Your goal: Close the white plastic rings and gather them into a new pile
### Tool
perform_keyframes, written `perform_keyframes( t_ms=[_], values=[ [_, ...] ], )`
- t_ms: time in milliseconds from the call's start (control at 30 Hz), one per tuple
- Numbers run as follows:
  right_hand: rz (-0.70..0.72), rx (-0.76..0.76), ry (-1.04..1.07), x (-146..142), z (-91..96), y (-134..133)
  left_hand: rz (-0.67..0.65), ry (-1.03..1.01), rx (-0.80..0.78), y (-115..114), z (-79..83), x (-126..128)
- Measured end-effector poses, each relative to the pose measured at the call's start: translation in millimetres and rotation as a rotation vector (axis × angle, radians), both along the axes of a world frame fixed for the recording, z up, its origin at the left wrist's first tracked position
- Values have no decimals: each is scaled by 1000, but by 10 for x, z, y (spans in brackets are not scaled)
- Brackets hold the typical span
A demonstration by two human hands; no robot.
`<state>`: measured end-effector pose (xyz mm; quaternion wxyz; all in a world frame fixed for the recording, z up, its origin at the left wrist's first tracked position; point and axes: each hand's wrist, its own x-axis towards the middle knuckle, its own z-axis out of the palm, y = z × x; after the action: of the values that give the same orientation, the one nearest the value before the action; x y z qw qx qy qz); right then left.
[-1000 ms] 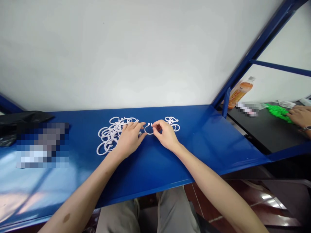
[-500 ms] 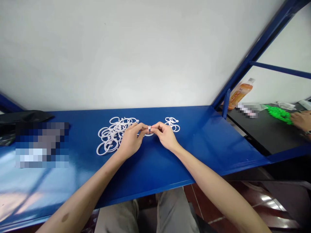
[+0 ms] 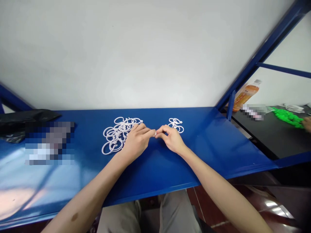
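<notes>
Between my two hands, over the blue table [image 3: 155,171], is a white plastic ring [image 3: 155,133]; just a small bit of it shows at the fingertips. My left hand [image 3: 136,138] is closed, its thumb and forefinger meeting the ring from the left. From the right, my right hand [image 3: 172,138] pinches the same piece. A pile of white plastic rings [image 3: 107,148] lies beside and partly behind my left hand. Behind my right hand rests a smaller group of white rings [image 3: 180,129].
Black plastic bag [image 3: 29,116] and a blurred-out item [image 3: 52,139] lie at the left. To the right, past a blue frame post [image 3: 230,105], a darker table [image 3: 264,139] holds an orange drink bottle [image 3: 246,95] and green linked pieces [image 3: 288,118]. Another person's hand [image 3: 307,123] is there.
My left fingers have shifted over the ring's joint, so less white shows between my hands. The whole view has slid slightly, and the other person's hand shows less at the edge.
</notes>
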<state>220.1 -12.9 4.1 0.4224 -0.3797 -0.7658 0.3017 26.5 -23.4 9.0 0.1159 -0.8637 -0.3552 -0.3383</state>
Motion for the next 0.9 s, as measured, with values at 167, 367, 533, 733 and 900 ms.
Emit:
perform_keyframes(
  t_ms=[167,367,533,733,900],
  values=[
    [-374,243,-269,404,86,238,233,-33,-101,116,24,-104],
    [-842,70,-580,969,-43,501,567,106,-166,267,-115,-396],
    [-726,-42,-630,984,-109,490,576,173,-222,294,-179,-412],
    [-685,-54,-638,978,-35,422,578,196,-222,302,-179,-390],
    [-754,-62,-653,951,10,395,570,181,-216,304,-171,-395]
  ],
)
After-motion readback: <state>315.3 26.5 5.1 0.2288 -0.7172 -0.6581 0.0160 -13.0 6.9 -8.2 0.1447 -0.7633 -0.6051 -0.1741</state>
